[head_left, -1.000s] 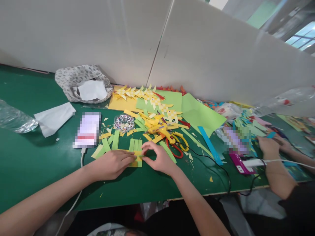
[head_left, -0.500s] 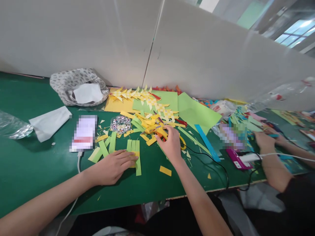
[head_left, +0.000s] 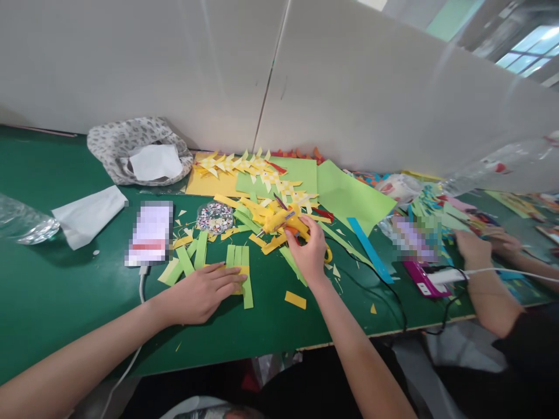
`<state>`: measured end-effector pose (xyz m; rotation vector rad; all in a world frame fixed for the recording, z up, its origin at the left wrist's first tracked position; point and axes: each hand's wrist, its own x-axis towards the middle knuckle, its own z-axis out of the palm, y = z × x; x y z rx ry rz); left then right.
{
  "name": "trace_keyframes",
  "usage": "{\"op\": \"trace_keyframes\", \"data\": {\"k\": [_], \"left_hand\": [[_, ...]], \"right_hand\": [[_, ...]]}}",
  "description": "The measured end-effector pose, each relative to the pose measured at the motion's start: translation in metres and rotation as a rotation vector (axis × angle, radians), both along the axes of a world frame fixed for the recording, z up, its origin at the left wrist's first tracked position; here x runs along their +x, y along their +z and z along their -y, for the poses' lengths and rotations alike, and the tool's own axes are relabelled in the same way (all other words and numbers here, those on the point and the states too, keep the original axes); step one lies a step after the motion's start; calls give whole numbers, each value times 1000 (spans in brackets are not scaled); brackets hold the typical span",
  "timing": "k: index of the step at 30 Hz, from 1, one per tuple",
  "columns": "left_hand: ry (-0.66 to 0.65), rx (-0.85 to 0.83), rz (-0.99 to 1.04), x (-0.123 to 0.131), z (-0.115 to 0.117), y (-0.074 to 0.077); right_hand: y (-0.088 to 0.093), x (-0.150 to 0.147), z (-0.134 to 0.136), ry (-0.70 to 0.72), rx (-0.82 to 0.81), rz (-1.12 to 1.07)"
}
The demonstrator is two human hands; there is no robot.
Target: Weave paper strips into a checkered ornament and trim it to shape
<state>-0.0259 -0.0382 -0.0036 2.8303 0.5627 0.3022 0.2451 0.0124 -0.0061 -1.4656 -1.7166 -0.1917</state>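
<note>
My right hand (head_left: 309, 250) is wrapped around a yellow glue gun (head_left: 278, 219), its metal nozzle tilted down to the left above the paper scraps. A black cord trails from the gun side toward the table's front edge. Flat on the table, my left hand (head_left: 209, 291) rests its stretched fingers on a small piece of green paper strips (head_left: 238, 255) crossed by a yellow strip (head_left: 245, 272). Part of that piece is hidden under the fingers. Loose green strips (head_left: 201, 250) lie just left of it, and a yellow paper rectangle (head_left: 296, 299) lies to its right.
Folded fish-like paper shapes (head_left: 262, 169) lie on green and yellow sheets at the back. A round container of small beads (head_left: 215, 217), a phone (head_left: 151, 233) and a cloth bag (head_left: 109, 154) stand leftward. To the right are a blue strip (head_left: 370, 250), a power bank (head_left: 425, 279) and another person's arms.
My right hand has lifted the glue gun a little and moved it slightly right, tipping its nozzle downward. My left hand stays on the paper strips.
</note>
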Motion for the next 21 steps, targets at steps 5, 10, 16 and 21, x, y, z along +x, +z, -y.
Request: {"op": "trace_keyframes", "data": {"k": [5,10,16,21], "left_hand": [[22,-6,1,0,0,0],[27,-15,-31,0,1,1],[25,-20,-42,0,1,1],[18,-12,-27,-1,0,0]], "right_hand": [[3,-1,7,294,-46,156],[-6,-1,8,360,-9,213],[-9,2,5,341,-34,210],[-11,3,4,314,-92,236]]}}
